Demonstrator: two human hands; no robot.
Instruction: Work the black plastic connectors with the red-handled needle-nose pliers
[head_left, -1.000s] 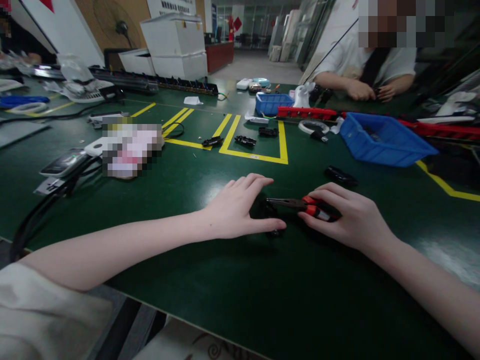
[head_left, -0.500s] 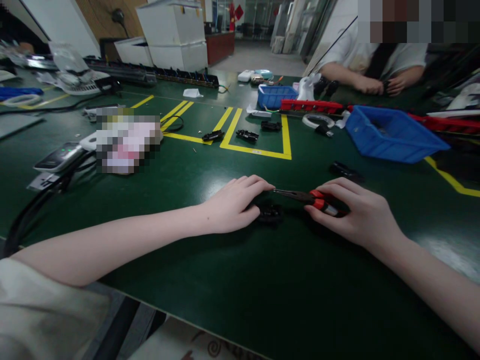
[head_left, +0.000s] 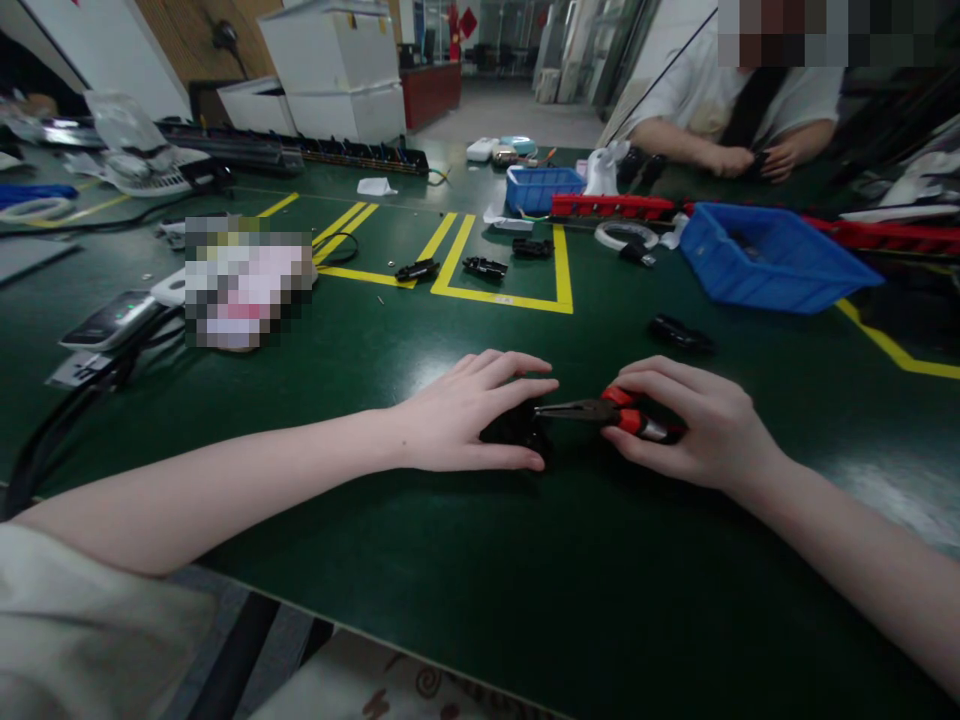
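Note:
My right hand is closed round the red grips of a pair of needle-nose pliers. Their slim dark jaws point left, with the tips at a small black part on the table. My left hand lies around that part with thumb and fingers spread, thumb on the near side and fingers on the far side. Whether the fingers touch the part I cannot tell. Its shape is mostly lost in shadow and behind the left hand. Another black part lies just beyond my right hand.
Several black parts, one of them here, lie near yellow tape lines on the green table. A blue bin stands at right, a smaller blue basket farther back. Cables run at left. Another person's hands work across the table.
My left hand has opened, its thumb and fingers spreading around the black part. The pliers' tips have come away from its fingertips and moved down and slightly left to the part.

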